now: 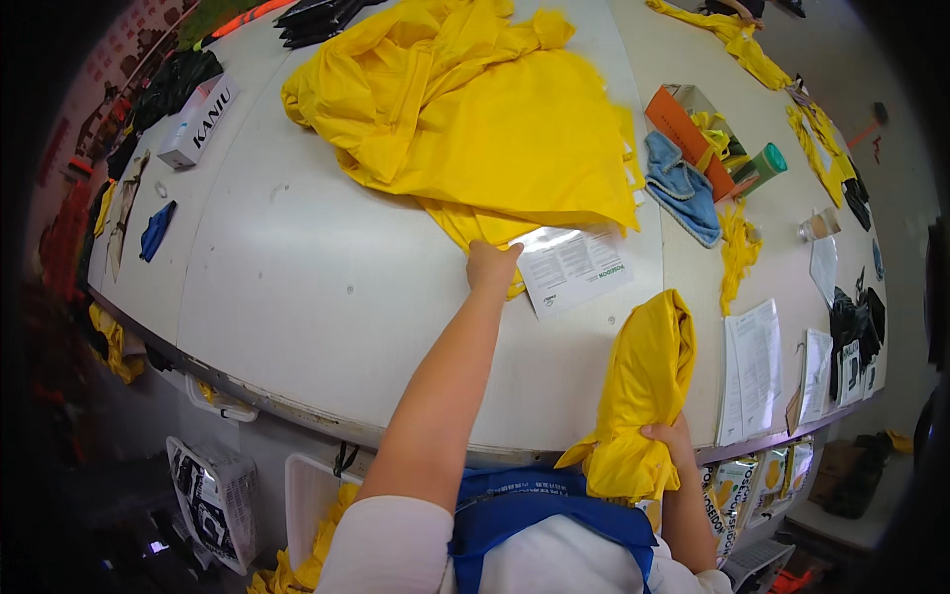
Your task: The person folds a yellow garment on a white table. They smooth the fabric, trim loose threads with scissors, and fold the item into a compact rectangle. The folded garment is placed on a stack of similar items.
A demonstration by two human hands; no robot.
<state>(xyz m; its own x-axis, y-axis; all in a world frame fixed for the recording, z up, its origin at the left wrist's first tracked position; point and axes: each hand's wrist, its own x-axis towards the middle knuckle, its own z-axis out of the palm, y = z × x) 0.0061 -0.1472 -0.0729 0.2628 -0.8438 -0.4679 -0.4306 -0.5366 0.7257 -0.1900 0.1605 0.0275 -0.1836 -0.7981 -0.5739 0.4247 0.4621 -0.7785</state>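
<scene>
A large yellow garment point(475, 148) of smooth, raincoat-like fabric lies heaped on the far middle of the table. My left hand point(492, 265), arm stretched forward, is closed at its near edge, with yellow fabric showing on both sides of the fingers. The thumb lies by the corner of a white printed sheet point(574, 267), which is partly tucked under the garment. Close to my body on the right, my right hand point(675, 438) grips a folded, bunched yellow garment point(641, 381) that stands up over the table's front edge. Most of the right fingers are hidden behind it.
An orange box point(685, 127) with yellow pieces, a blue cloth point(683, 188) and a green-topped cup point(770, 163) stand right of the heap. Stacked papers point(750, 371) lie near the right edge. A white box point(198, 121) sits at left. White baskets point(315, 505) hang below the table.
</scene>
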